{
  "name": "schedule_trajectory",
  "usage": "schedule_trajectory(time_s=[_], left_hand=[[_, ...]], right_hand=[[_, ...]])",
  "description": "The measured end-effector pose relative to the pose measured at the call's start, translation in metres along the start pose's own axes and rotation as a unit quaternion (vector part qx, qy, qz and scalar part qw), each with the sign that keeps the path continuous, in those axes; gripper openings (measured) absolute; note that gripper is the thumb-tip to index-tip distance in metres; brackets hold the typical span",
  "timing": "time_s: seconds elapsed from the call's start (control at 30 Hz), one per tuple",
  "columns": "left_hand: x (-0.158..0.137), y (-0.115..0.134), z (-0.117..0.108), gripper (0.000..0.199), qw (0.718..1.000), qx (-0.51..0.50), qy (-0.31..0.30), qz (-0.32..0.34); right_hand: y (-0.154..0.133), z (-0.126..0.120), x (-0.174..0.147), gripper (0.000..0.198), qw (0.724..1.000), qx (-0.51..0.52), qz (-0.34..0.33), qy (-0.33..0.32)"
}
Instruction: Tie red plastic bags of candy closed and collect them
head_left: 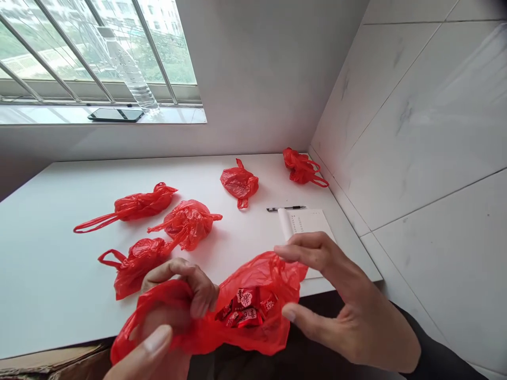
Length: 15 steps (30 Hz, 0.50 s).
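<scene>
now | l fingers half-curled, gripping red bag | r fingers spread, holding nil | wrappers: white chinese chars

Open bag: thin translucent plastic, crinkled, soft sheen. Wrappers in it: glossy, smooth. Bunched bags: thin plastic, creased, shiny along folds. Table: smooth, low sheen. Notepad: matt paper. Bottle: clear glossy plastic. Phone: glassy, reflective. Window bars: smooth metal. Wall tiles: polished, glossy. Cardboard: matt, rough-edged. Sleeve: matt cloth.
</scene>
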State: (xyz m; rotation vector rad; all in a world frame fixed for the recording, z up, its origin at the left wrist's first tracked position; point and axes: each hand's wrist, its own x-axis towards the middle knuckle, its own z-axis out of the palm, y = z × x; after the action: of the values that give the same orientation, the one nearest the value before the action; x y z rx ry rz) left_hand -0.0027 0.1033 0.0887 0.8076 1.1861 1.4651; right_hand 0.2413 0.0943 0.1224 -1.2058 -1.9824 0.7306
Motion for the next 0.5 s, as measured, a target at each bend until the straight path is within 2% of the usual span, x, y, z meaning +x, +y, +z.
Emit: schedule_trajectory(time_s=[0.13, 0.27, 0.37, 0.43, 0.5], left_hand=[[-0.003, 0.005, -0.002, 0.010, 1.000, -0.002, -0.012, -0.008], [-0.002, 0.010, 0.003, 0.021, 0.999, 0.031, -0.010, 0.007], [-0.004, 0.008, 0.002, 0.034, 0.997, 0.067, -0.034, 0.018], [-0.007, 0.006, 0.001, 0.045, 0.993, 0.094, -0.073, -0.003], [-0.010, 0.006, 0.003, 0.052, 0.988, 0.122, -0.089, -0.035]], right_hand=[[0.016, 0.007, 0.000, 0.060, 0.994, -0.113, 0.007, 0.010], [0.039, 0.011, 0.005, 0.051, 0.983, -0.161, 0.063, 0.063], [0.043, 0.012, 0.010, 0.027, 0.987, -0.114, 0.106, 0.024], [0.040, 0.013, 0.013, 0.016, 0.991, -0.062, 0.118, -0.002], [0.035, 0.015, 0.017, 0.011, 0.993, -0.015, 0.114, 0.001]])
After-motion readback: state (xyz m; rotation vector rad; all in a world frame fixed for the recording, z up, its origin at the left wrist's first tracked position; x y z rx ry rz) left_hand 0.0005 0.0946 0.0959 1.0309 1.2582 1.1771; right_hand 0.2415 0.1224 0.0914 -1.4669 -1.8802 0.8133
